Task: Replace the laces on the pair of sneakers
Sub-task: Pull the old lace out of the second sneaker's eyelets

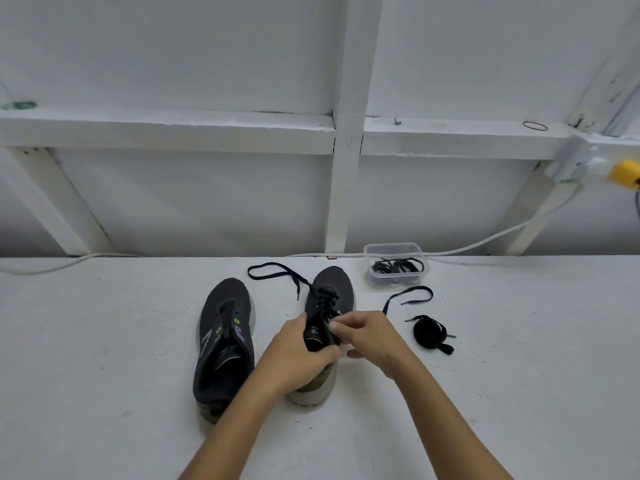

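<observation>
A white painted wall (194, 57) with a timber frame rises behind the pale work surface (104, 358). A vertical post (346, 150) crosses a horizontal rail (166, 131); diagonal braces flank the post. Right of the post, a white cable (512, 230) runs to a yellow fitting (625, 173)

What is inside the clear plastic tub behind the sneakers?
The clear tub holds a loose tangle of dark laces. Whether anything lies beneath them on the tub floor cannot be told.

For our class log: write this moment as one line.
left hand holds right dark sneaker | right hand pinches its black lace | left dark sneaker unlaced
</observation>
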A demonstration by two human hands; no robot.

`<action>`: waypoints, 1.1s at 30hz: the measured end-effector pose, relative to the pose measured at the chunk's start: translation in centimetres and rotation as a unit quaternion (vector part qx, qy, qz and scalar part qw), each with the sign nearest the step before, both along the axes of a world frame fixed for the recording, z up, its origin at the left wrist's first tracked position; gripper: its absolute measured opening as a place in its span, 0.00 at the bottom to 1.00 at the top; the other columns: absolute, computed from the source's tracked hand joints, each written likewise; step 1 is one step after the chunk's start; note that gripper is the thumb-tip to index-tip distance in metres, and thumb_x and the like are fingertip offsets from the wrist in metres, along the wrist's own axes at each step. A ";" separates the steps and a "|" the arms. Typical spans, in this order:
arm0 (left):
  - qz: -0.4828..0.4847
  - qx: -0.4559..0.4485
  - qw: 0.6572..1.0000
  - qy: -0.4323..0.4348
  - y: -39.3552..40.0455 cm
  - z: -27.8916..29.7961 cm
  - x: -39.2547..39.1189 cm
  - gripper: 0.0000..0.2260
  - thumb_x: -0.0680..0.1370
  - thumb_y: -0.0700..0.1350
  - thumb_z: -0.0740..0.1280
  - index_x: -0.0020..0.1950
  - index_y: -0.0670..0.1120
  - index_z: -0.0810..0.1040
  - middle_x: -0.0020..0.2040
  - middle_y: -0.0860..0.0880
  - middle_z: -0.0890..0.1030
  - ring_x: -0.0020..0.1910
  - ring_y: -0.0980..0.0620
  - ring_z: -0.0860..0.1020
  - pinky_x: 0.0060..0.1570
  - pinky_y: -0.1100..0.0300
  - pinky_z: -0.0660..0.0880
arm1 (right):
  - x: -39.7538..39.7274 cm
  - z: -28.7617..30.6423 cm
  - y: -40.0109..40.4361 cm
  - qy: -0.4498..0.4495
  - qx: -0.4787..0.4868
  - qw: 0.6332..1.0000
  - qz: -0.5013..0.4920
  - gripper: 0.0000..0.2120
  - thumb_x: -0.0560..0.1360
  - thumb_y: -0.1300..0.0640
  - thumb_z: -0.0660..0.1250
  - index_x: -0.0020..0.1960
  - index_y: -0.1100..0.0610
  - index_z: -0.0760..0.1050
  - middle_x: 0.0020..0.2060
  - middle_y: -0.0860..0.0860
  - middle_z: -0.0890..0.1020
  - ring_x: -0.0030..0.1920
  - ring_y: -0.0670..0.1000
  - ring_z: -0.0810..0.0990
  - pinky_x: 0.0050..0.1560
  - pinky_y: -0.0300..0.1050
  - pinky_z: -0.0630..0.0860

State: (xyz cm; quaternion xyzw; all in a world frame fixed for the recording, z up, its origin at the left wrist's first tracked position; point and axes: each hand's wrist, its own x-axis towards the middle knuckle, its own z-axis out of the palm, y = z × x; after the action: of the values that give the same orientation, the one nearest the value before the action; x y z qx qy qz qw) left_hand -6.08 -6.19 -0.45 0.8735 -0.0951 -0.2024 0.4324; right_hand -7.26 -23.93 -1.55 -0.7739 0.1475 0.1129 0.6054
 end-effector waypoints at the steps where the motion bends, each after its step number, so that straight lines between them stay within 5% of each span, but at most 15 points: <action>1: -0.013 0.017 1.000 -0.004 -0.1 -0.2 -0.1 0.21 0.70 0.59 0.72 0.61 0.60 0.73 0.59 0.57 0.76 0.56 0.59 0.77 0.54 0.60 0.76 | 0.2 0.1 0.0 -0.003 -0.011 1.000 0.005 0.03 0.76 0.52 0.74 0.46 0.47 0.87 0.40 0.41 0.86 0.43 0.41 0.84 0.40 0.39 0.81; 3: -0.012 0.052 0.998 -0.023 -0.4 -0.7 -0.5 0.30 0.70 0.57 0.73 0.70 0.56 0.67 0.66 0.55 0.72 0.63 0.53 0.75 0.62 0.53 0.75 | 0.6 0.0 -0.1 -0.009 -0.033 0.999 0.015 0.02 0.75 0.50 0.75 0.45 0.46 0.87 0.42 0.40 0.86 0.46 0.43 0.84 0.45 0.44 0.84; 7: 0.028 0.097 0.993 -0.066 -1.0 -1.3 -1.0 0.37 0.72 0.58 0.72 0.77 0.53 0.61 0.72 0.54 0.68 0.67 0.51 0.72 0.63 0.55 0.72 | 1.3 0.1 -0.2 -0.012 -0.052 0.998 0.033 0.02 0.74 0.50 0.76 0.42 0.45 0.87 0.41 0.40 0.87 0.46 0.43 0.85 0.46 0.45 0.85; 16: 0.056 0.145 0.982 -0.105 -1.9 -1.7 -1.0 0.31 0.71 0.59 0.71 0.70 0.52 0.67 0.61 0.53 0.75 0.56 0.50 0.77 0.54 0.56 0.75 | 3.3 1.0 -0.5 -0.102 -0.261 0.959 0.046 0.04 0.79 0.55 0.62 0.46 0.53 0.74 0.41 0.50 0.82 0.37 0.48 0.80 0.36 0.43 0.78; 19: 0.067 0.142 0.982 -0.105 -1.9 -1.7 -1.0 0.31 0.71 0.60 0.71 0.71 0.52 0.67 0.61 0.54 0.75 0.57 0.50 0.76 0.55 0.55 0.75 | 2.9 1.5 -1.1 -0.113 -0.197 0.974 -0.009 0.05 0.80 0.57 0.62 0.47 0.55 0.75 0.42 0.52 0.82 0.40 0.53 0.84 0.37 0.50 0.84; 22: 0.064 0.149 0.980 -0.114 -1.9 -1.9 -0.9 0.31 0.70 0.61 0.70 0.70 0.52 0.67 0.61 0.53 0.75 0.58 0.50 0.76 0.55 0.55 0.75 | 1.6 1.0 -1.1 -0.017 -0.091 0.996 0.016 0.07 0.78 0.52 0.68 0.47 0.55 0.81 0.42 0.51 0.85 0.43 0.49 0.86 0.34 0.46 0.84; 29: 0.069 0.126 0.984 -0.101 -1.7 -2.2 -1.0 0.32 0.68 0.62 0.72 0.68 0.55 0.67 0.61 0.55 0.74 0.56 0.51 0.77 0.51 0.57 0.74 | 1.7 -0.6 0.3 -0.090 -0.127 0.988 0.023 0.05 0.78 0.55 0.70 0.44 0.53 0.82 0.39 0.48 0.84 0.43 0.51 0.84 0.46 0.53 0.84; 33: 0.078 0.134 0.981 -0.116 -1.8 -2.5 -1.0 0.34 0.69 0.62 0.71 0.72 0.53 0.67 0.64 0.54 0.74 0.59 0.50 0.76 0.55 0.57 0.74 | 2.3 -0.1 -1.2 -0.123 -0.112 0.980 -0.112 0.04 0.80 0.57 0.65 0.47 0.54 0.78 0.44 0.50 0.83 0.44 0.53 0.85 0.42 0.55 0.84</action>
State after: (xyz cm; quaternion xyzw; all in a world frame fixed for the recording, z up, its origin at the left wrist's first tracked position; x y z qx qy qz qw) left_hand -7.12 -8.01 -2.92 0.9457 -0.0484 -0.0764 0.3122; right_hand -4.93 -25.09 -1.66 -0.8237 0.1691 -0.0687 0.5368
